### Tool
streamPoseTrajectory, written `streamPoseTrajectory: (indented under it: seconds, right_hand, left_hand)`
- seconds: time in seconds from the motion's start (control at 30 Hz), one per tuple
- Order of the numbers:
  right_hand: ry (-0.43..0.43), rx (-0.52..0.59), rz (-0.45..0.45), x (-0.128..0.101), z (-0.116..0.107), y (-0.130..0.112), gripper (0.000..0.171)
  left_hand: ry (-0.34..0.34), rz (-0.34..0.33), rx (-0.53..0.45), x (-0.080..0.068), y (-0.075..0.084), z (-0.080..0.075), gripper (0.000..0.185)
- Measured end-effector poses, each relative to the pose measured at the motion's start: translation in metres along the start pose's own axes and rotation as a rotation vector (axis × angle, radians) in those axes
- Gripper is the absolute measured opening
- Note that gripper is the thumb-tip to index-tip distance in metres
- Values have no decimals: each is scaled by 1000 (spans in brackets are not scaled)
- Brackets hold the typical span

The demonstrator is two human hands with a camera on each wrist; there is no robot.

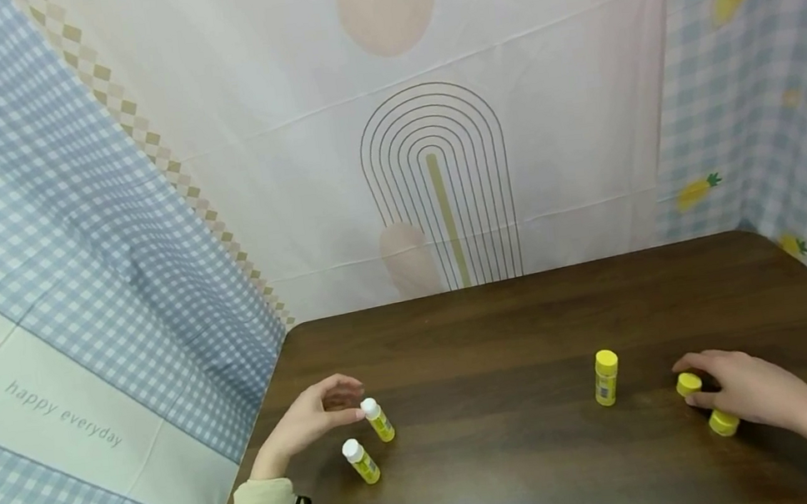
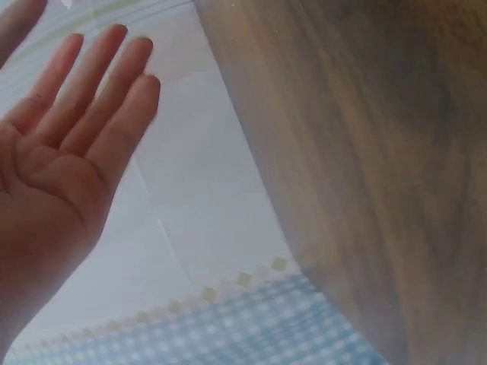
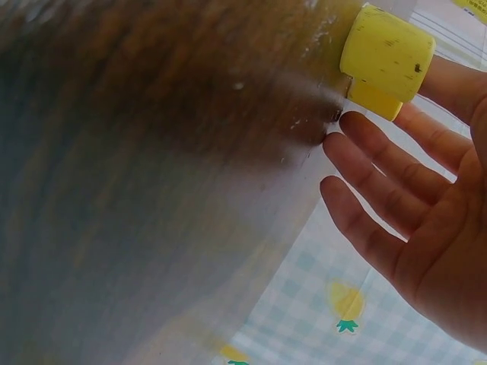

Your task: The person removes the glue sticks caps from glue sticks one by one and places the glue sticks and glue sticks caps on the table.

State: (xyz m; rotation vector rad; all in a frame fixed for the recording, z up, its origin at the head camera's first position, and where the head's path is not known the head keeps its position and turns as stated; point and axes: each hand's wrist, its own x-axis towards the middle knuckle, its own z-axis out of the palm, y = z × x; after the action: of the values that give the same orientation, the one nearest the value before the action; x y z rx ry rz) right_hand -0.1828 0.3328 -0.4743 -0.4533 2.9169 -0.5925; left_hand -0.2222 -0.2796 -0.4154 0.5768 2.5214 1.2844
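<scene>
Two small yellow bottles with white caps stand tilted at the table's left. My left hand (image 1: 321, 416) hovers beside the farther bottle (image 1: 378, 420), fingertips close to its cap; the nearer bottle (image 1: 361, 461) is apart from the hand. The left wrist view shows that hand (image 2: 84, 114) with straight fingers and a bare palm. A yellow-capped bottle (image 1: 604, 377) stands alone right of centre. My right hand (image 1: 746, 395) lies flat on the table between two more yellow-capped bottles (image 1: 688, 383) (image 1: 723, 421). In the right wrist view its fingers (image 3: 388, 175) are straight, with one yellow cap (image 3: 386, 57) against the hand.
The dark wooden table (image 1: 521, 473) is fenced by cloth: blue gingham (image 1: 58, 269) on the left, a pale arch print (image 1: 441, 188) behind, pineapple gingham (image 1: 778, 97) on the right. The left table edge runs just beside my left wrist.
</scene>
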Motion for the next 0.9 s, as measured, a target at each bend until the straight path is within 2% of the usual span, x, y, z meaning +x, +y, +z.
streamPoseTrajectory:
  seconds: [0.23,0.5,0.7,0.9]
  right_hand:
    - [-1,-8,8,0,0,-1,48]
    - [-8,1,8,-3,-1,0,49]
    - [-1,2,12,-5,-2,0,48]
    - [6,27,14,-3,0,-4,48]
  left_hand:
    - [55,17,126,8,23,8,36]
    - [86,69,213,32,57,25,37]
    - [66,132,254,53,80,53,36]
    - [23,201,207,77,91,95,35]
